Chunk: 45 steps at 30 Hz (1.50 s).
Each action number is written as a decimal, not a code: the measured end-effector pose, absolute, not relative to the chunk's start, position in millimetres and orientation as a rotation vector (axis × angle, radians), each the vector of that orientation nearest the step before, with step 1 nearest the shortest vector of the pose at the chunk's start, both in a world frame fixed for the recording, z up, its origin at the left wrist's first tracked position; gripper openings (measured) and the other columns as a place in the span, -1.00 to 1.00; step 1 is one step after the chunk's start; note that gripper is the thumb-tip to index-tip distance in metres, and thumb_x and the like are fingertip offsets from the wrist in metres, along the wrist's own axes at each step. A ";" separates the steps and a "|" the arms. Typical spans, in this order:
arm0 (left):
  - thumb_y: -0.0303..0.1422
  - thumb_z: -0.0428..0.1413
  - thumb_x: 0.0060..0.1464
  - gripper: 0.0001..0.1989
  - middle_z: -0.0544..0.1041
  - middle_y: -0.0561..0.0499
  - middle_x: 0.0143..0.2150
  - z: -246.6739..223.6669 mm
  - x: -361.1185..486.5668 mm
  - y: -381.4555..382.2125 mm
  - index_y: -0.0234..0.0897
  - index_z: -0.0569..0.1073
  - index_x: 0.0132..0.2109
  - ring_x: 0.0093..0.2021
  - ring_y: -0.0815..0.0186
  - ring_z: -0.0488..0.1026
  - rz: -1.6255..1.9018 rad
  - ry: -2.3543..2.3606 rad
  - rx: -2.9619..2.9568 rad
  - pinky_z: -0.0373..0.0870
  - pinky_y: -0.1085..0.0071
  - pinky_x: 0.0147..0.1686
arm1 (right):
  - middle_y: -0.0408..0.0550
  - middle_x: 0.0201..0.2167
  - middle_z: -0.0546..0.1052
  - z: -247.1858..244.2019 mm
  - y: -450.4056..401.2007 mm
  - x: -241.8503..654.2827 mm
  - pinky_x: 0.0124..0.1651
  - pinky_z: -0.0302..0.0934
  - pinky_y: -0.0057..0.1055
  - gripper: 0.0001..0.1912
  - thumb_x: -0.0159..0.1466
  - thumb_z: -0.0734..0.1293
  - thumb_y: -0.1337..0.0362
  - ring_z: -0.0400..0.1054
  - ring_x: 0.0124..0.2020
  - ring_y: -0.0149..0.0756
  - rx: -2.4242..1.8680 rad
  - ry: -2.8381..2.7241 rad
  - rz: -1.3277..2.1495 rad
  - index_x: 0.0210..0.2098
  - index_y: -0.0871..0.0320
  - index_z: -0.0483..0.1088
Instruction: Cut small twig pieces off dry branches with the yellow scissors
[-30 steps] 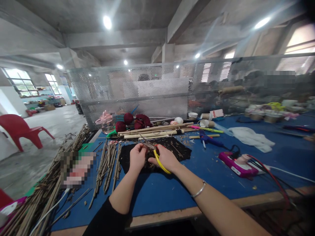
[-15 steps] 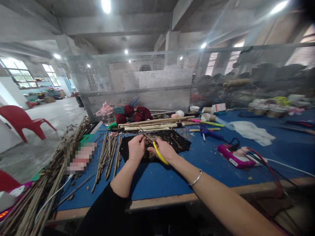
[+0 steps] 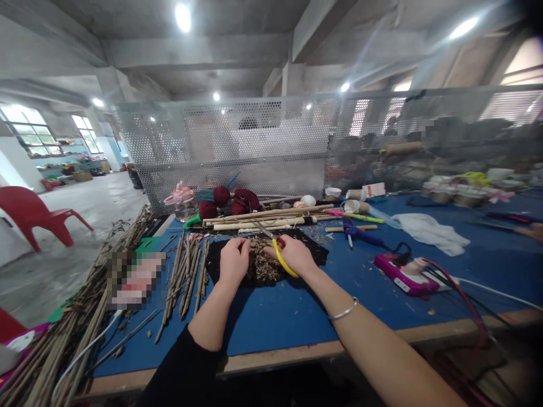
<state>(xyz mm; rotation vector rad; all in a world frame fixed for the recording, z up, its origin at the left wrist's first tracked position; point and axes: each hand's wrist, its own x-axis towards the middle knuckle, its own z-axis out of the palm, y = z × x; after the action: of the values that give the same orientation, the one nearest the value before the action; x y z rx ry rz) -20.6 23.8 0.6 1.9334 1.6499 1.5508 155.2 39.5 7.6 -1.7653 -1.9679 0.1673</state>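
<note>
Scissors with yellow handles are held in my right hand, their blades pointing up and to the left. My left hand is closed at the left edge of a pile of dried brown plant bits; whatever its fingers pinch is too small to make out. The pile lies between both hands on a black cloth. Left of the cloth lie cut dry sticks on the blue table.
A bundle of long dry stalks covers the table's left end. Dark red yarn balls and long rods lie behind the cloth. A glue gun and purple power strip sit right. Another person's hand shows at far right.
My right hand has moved right with the scissors, away from my left hand, uncovering more of the plant pile. The view has shifted slightly.
</note>
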 end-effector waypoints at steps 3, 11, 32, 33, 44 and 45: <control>-0.23 0.05 -0.04 -0.77 0.43 -0.03 -0.42 -0.6 -29.0 29.2 -0.30 0.46 -0.30 -0.39 0.32 0.35 1.631 1.734 1.892 0.25 0.39 -0.30 | -0.06 -0.41 0.47 11.4 51.6 178.0 -0.45 0.00 -0.46 -0.69 0.07 0.25 0.02 0.35 -0.37 -0.24 -1.914 -1.803 0.112 -0.32 0.10 0.28; -0.27 -0.02 0.01 -0.68 0.37 -0.02 -0.38 0.5 -50.3 41.2 -0.35 0.33 -0.10 -0.44 0.36 0.30 1.998 1.796 1.486 0.27 0.39 -0.35 | 0.11 -0.24 0.47 -8.2 74.1 209.1 -0.37 0.10 -0.41 -0.73 0.03 0.24 0.35 0.36 -0.22 -0.11 -2.165 -1.779 0.220 -0.23 0.17 0.30; -0.16 0.04 -0.04 -0.63 0.44 -0.04 -0.41 5.0 -14.2 21.7 -0.34 0.45 -0.18 -0.51 0.41 0.33 1.437 1.229 1.374 0.25 0.50 -0.55 | -0.27 -0.61 0.31 5.7 55.1 173.4 -0.60 0.01 -0.52 -0.56 -0.13 0.36 0.04 0.19 -0.63 -0.45 -1.026 -1.388 1.134 -0.43 0.10 0.08; -0.14 0.05 -0.06 -0.60 0.44 -0.04 -0.41 4.3 -10.1 20.2 -0.35 0.45 -0.16 -0.51 0.41 0.34 1.341 1.144 1.280 0.24 0.51 -0.58 | -0.27 -0.61 0.31 6.3 50.2 166.0 -0.61 0.01 -0.52 -0.53 -0.16 0.38 0.04 0.17 -0.64 -0.46 -0.986 -1.380 1.190 -0.43 0.10 0.07; -0.19 0.19 -0.20 -0.65 0.48 0.02 -0.46 2.0 -2.8 17.7 -0.35 0.50 -0.27 -0.53 0.48 0.31 1.347 0.981 1.173 0.22 0.58 -0.57 | -0.31 -0.61 0.22 -1.0 36.5 140.9 -0.50 0.04 -0.54 -0.57 -0.10 0.38 0.01 0.09 -0.60 -0.53 -0.918 -1.526 1.213 -0.44 0.14 0.14; -0.20 0.18 -0.19 -0.66 0.47 0.03 -0.46 3.1 -3.0 17.0 -0.35 0.50 -0.27 -0.52 0.48 0.32 1.356 0.958 1.152 0.23 0.58 -0.55 | -0.31 -0.63 0.20 -1.3 37.2 141.6 -0.53 0.01 -0.55 -0.58 -0.07 0.35 -0.01 0.06 -0.62 -0.53 -0.939 -1.525 1.194 -0.45 0.14 0.15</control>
<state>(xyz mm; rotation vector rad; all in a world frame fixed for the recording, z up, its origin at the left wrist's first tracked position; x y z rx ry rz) -3.0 17.0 3.1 1.1523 0.9584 1.3562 141.6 37.2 -1.3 -0.9388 -1.5251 1.1937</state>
